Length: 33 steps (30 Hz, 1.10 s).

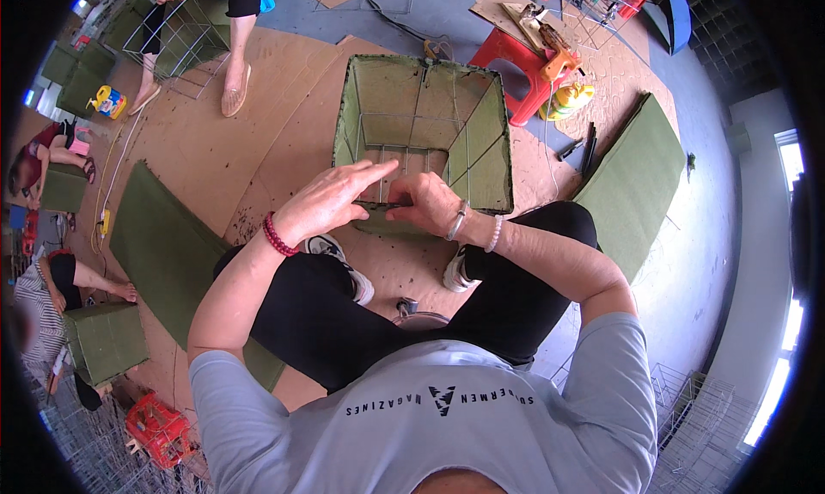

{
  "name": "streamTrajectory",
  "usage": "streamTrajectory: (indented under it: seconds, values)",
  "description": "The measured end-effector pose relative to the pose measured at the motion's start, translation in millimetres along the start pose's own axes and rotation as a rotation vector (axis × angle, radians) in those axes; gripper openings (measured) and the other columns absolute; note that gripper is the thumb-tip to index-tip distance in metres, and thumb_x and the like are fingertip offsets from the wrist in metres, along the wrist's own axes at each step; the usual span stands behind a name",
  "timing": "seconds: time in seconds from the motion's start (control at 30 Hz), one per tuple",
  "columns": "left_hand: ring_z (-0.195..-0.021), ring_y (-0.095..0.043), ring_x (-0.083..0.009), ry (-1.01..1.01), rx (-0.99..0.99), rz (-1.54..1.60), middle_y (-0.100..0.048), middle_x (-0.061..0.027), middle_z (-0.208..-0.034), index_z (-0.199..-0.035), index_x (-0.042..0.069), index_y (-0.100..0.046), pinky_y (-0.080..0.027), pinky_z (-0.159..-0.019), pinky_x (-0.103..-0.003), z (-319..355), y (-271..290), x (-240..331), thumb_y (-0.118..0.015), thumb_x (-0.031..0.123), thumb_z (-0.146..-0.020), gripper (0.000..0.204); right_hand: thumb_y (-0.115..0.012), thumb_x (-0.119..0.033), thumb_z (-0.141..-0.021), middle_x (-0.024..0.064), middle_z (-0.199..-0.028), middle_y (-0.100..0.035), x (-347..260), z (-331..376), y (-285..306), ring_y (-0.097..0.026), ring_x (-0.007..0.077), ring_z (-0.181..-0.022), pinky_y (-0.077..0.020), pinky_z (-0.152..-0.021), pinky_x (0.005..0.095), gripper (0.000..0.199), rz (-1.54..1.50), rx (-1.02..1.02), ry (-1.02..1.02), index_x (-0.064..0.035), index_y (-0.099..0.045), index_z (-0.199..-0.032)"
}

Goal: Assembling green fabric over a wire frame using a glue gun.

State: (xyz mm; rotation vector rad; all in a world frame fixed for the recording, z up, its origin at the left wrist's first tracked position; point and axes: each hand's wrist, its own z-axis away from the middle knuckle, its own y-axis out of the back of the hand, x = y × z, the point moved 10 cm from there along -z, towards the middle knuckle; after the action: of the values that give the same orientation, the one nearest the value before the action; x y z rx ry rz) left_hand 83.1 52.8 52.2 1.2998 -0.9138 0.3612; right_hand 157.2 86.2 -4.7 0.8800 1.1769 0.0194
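Observation:
A box (484,142) of green fabric over a wire frame stands between my feet, its open top toward me. My left hand (331,200) reaches over the near rim from the left, fingers stretched out and thumb apart, holding nothing. On that same near rim my right hand (427,204) is closed, its fingers curled and its thumb pressed against the edge. Whether a small item is also in that pinch is hidden. Wire bars show inside the box, and brown cardboard is seen through its bottom.
Flat green fabric panels (632,180) lie to both sides. Cardboard (249,150) covers much of the floor. A red stool (507,69) with tools and a yellow container (569,100) stand beyond the box. Other people work at the left, near a green box (107,339) and a red crate (159,429).

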Motion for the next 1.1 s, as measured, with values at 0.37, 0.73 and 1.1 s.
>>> streamTrajectory:
  seconds: [0.37,0.73,1.1]
  values:
    - [-0.085,-0.059,-0.0346,0.021,-0.043,-0.371,-0.058,-0.0151,-0.082,-0.083,-0.002,-0.061,-0.046,-0.071,-0.041,5.3,-3.2,-11.9,-0.07,0.001,-0.065,0.02,-0.077,-0.016,-0.067,0.0118,-0.069,-0.065,-4.4,-2.5,6.7,-0.063,0.0275,-0.065,-0.0487,-0.063,0.0361,0.023,0.046,0.043,0.044,-0.0023,-0.062,-0.077]
    - [-0.082,-0.059,-0.0327,0.066,0.03,-0.153,-0.057,-0.0144,-0.087,-0.086,-0.002,-0.062,-0.047,-0.07,-0.04,1.7,12.2,-4.1,-0.071,0.003,-0.067,0.021,-0.077,-0.015,-0.066,0.0127,-0.07,-0.064,-0.6,-3.0,6.0,-0.063,0.0295,-0.068,-0.0485,-0.064,0.0376,0.023,0.041,0.023,0.009,-0.003,-0.061,-0.077]
    - [-0.082,-0.06,-0.0339,0.009,-0.069,-0.297,-0.06,-0.0158,-0.081,-0.085,-0.001,-0.063,-0.046,-0.071,-0.042,-2.8,-7.4,-10.9,-0.068,0.002,-0.068,0.018,-0.077,-0.016,-0.065,0.013,-0.071,-0.064,3.7,-5.9,0.4,-0.064,0.0297,-0.068,-0.0488,-0.064,0.0377,0.023,0.05,0.01,0.009,-0.0033,-0.062,-0.076]
